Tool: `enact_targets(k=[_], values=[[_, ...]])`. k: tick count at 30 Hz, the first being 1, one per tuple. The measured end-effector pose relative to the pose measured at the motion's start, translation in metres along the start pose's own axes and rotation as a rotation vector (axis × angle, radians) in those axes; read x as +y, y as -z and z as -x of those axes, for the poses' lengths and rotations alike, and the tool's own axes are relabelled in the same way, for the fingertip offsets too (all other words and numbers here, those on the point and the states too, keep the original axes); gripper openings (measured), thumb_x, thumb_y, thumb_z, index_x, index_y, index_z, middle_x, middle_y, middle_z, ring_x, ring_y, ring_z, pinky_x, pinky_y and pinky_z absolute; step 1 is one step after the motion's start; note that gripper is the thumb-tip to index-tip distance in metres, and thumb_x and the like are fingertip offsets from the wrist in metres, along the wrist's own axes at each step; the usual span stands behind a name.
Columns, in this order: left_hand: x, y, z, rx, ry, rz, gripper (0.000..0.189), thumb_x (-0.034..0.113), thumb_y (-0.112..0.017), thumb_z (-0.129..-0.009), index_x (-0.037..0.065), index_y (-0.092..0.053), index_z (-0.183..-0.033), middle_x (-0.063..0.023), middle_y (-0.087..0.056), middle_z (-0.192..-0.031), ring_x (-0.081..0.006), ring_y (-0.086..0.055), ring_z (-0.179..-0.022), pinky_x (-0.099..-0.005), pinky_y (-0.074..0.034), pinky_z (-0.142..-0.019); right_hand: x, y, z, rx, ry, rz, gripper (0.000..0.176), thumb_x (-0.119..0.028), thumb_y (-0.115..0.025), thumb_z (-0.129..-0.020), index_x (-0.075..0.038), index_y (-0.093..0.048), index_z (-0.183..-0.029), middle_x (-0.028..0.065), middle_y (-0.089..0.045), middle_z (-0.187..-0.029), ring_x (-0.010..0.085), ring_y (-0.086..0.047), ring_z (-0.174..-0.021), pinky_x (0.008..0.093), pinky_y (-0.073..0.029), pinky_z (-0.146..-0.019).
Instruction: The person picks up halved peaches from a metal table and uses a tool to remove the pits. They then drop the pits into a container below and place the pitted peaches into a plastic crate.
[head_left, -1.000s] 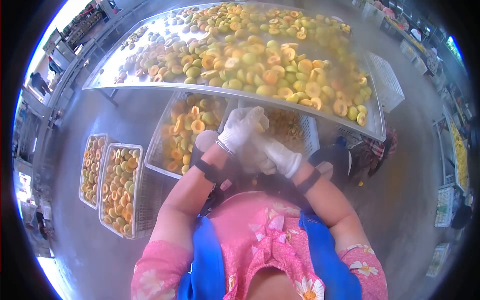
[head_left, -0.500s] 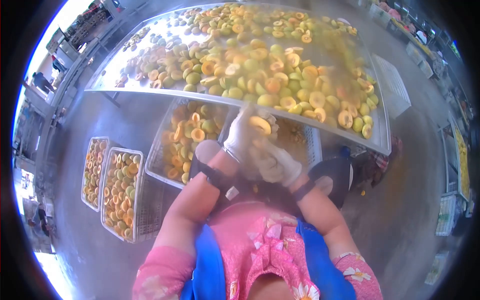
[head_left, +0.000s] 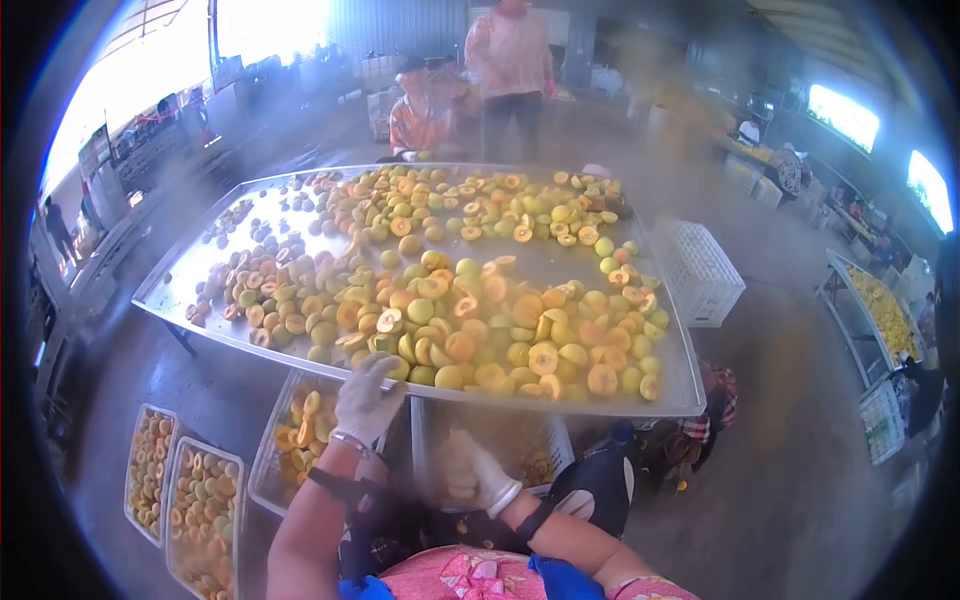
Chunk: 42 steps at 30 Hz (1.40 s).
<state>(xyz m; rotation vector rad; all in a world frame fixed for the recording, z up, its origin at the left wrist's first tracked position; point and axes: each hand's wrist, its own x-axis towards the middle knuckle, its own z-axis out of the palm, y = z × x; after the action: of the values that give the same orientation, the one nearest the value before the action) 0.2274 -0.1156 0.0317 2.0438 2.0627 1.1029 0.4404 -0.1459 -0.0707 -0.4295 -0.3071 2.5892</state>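
Observation:
My left hand [head_left: 368,400], in a white glove, reaches to the near edge of the metal table [head_left: 450,392], its fingertips at the halved fruit [head_left: 397,368] there. Its fingers are bent over a fruit at the rim. My right hand [head_left: 478,474], also gloved, is lower and to the right, over a white crate [head_left: 560,448] with bits in its bottom. The fingers of that hand are curled; haze blurs them, and whether they hold anything is hidden. Many halved yellow and green fruits, some showing pits, cover the table.
Below the table's left part stands a crate of fruit halves [head_left: 262,470]. Two more filled crates [head_left: 170,510] are on the floor at left. An upturned white crate [head_left: 703,272] is beyond the right edge. Two people [head_left: 510,60] are behind the table, one standing.
The view has tilted up and shows more of the room. My hands, earlier close together around a fruit half, are now apart, the left at the table edge and the right over the crate.

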Motion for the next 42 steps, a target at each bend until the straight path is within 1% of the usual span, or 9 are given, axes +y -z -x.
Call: enact_targets(k=[5,19,25,29,30,37,38,39,42], values=[[-0.007,-0.030,-0.040,-0.395,-0.051,-0.260,0.035,0.032,-0.066,-0.082,0.013,-0.067,-0.111,-0.0109,-0.061,-0.119,-0.0312,-0.056,-0.116,-0.0403,-0.045,-0.098,-0.002,-0.004,0.011,0.099,-0.004,0.058,0.040,-0.056,-0.045,-0.100,-0.017,-0.055,-0.095,-0.0104,-0.031,-0.057,0.0037,-0.022,-0.039,0.0215,-0.017,-0.036],[-0.024,-0.033,-0.070,-0.388,0.317,-0.439,0.061,0.042,-0.076,-0.075,0.014,-0.057,-0.126,-0.0164,-0.054,-0.126,-0.0335,-0.055,-0.121,-0.0437,-0.049,-0.095,0.005,0.001,0.013,0.255,-0.029,0.239,0.042,-0.060,-0.046,-0.098,-0.018,-0.054,-0.098,-0.0094,-0.036,-0.059,0.0048,-0.026,-0.042,0.0234,-0.019,-0.039],[-0.062,-0.040,-0.044,0.194,0.328,0.445,0.051,0.028,-0.073,-0.080,0.008,-0.056,-0.124,-0.0122,-0.059,-0.121,-0.0307,-0.059,-0.108,-0.0377,-0.048,-0.093,0.011,0.013,0.020,0.313,-0.045,0.326,0.043,-0.061,-0.044,-0.098,-0.018,-0.052,-0.097,-0.0092,-0.036,-0.060,0.0056,-0.026,-0.042,0.0249,-0.021,-0.040],[-0.056,-0.041,-0.026,0.247,0.685,1.541,0.047,0.040,-0.065,-0.089,0.011,-0.057,-0.125,-0.0088,-0.060,-0.121,-0.0259,-0.060,-0.106,-0.0461,-0.051,-0.093,0.018,0.003,0.023,0.473,0.014,0.551,0.044,-0.062,-0.044,-0.098,-0.019,-0.053,-0.095,-0.0079,-0.039,-0.058,0.0068,-0.031,-0.041,0.0249,-0.025,-0.040],[-0.061,-0.065,-0.033,0.217,0.482,1.685,0.047,0.044,-0.062,-0.091,0.012,-0.057,-0.125,-0.0081,-0.061,-0.120,-0.0264,-0.060,-0.106,-0.0487,-0.051,-0.093,0.018,0.039,0.006,0.423,0.051,0.474,0.047,-0.064,-0.044,-0.097,-0.018,-0.055,-0.090,-0.0056,-0.043,-0.059,0.0095,-0.037,-0.041,0.0255,-0.030,-0.039],[0.006,-0.023,0.032,0.144,0.559,2.163,0.033,0.034,-0.054,-0.097,0.007,-0.058,-0.115,-0.0106,-0.063,-0.113,-0.0291,-0.062,-0.107,-0.0531,-0.054,-0.093,0.014,-0.064,0.036,0.396,0.362,1.031,0.032,-0.043,-0.048,-0.103,-0.013,-0.057,-0.105,-0.0027,-0.051,-0.065,0.0082,-0.044,-0.041,0.0251,-0.034,-0.036],[0.007,-0.033,0.039,0.263,0.255,1.318,0.030,0.029,-0.054,-0.098,0.006,-0.056,-0.117,-0.0111,-0.062,-0.112,-0.0294,-0.062,-0.107,-0.0518,-0.055,-0.091,0.013,-0.079,0.038,0.396,0.353,1.060,0.030,-0.041,-0.048,-0.103,-0.012,-0.056,-0.105,-0.0033,-0.050,-0.065,0.0070,-0.044,-0.042,0.0245,-0.034,-0.035],[0.014,-0.025,0.042,0.256,0.251,1.319,0.030,0.029,-0.054,-0.098,0.006,-0.056,-0.117,-0.0111,-0.062,-0.112,-0.0294,-0.062,-0.107,-0.0518,-0.055,-0.091,0.009,-0.093,0.041,0.397,0.351,1.096,0.028,-0.039,-0.047,-0.104,-0.012,-0.056,-0.105,-0.0038,-0.048,-0.064,0.0059,-0.045,-0.043,0.0240,-0.034,-0.035],[0.039,-0.004,0.051,0.130,0.639,2.186,0.030,0.027,-0.054,-0.099,0.005,-0.056,-0.119,-0.0125,-0.062,-0.113,-0.0289,-0.062,-0.109,-0.0472,-0.055,-0.091,0.004,-0.108,0.034,0.431,0.424,1.308,0.026,-0.033,-0.049,-0.104,-0.010,-0.058,-0.110,0.0006,-0.053,-0.064,0.0126,-0.047,-0.045,0.0299,-0.037,-0.041]])
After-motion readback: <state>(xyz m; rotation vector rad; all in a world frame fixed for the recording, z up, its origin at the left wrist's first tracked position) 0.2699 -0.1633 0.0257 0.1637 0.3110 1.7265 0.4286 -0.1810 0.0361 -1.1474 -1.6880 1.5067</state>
